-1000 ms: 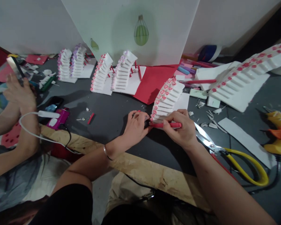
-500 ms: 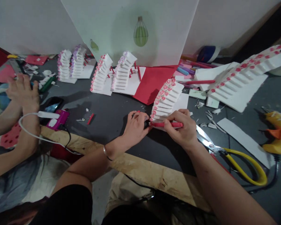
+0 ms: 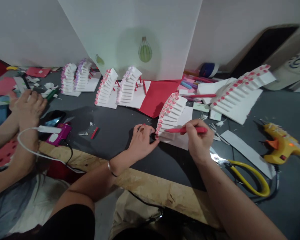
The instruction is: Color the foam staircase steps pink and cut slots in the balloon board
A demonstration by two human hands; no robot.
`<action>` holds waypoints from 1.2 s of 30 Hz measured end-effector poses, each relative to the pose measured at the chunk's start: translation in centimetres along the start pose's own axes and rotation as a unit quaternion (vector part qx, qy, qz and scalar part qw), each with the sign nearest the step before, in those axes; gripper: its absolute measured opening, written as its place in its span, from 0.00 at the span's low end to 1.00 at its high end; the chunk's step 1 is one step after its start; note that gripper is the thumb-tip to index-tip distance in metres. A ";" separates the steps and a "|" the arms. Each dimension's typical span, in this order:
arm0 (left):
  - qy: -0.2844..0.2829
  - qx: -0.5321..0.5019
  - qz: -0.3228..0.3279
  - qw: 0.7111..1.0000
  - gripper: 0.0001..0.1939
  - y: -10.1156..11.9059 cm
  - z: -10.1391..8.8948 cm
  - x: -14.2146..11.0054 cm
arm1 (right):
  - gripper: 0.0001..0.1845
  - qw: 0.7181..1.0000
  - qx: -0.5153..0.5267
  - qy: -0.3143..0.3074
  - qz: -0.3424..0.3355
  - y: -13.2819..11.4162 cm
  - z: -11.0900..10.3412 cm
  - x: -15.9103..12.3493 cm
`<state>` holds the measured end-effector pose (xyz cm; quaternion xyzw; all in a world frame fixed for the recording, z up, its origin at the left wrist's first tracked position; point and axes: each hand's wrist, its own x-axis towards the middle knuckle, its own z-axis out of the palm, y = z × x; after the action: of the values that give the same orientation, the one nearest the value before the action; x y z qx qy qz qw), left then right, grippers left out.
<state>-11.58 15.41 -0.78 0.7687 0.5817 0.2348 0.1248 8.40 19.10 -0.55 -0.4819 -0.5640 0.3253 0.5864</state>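
Observation:
My right hand (image 3: 199, 141) pinches a red marker pen (image 3: 177, 130), its tip pointing left over the lower steps of a small white model staircase (image 3: 175, 110). Red swirls line the staircase's left edge, and it stands on a white base sheet. At the lower left end of the staircase, my left hand (image 3: 140, 141) is closed with fingers curled, its thumb and fingertips against that end. A bit of red and something dark show at its fingers, too hidden to name.
More model staircases (image 3: 128, 88) stand at the back left, and a longer one (image 3: 240, 88) at the right. Yellow-handled scissors (image 3: 252, 180) and a yellow glue gun (image 3: 282, 143) lie right. A co-worker's hands (image 3: 30, 106) are at the left, near a pink charger block (image 3: 61, 133).
The marker has lifted from the bottom end of the staircase to over its lower steps, with my right hand. My left hand stays at the lower end. The whole view has shifted slightly.

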 end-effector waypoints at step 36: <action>0.067 -0.641 -0.303 0.702 0.25 -1.4 -0.7 2.1 | 0.20 0.881 0.398 -0.177 0.187 -1.4 3.6 -1.2</action>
<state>-12.62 17.78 -0.33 0.2681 0.4993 0.5512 0.6124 4.50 18.29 -0.04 -0.2393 -0.3807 0.7058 0.5475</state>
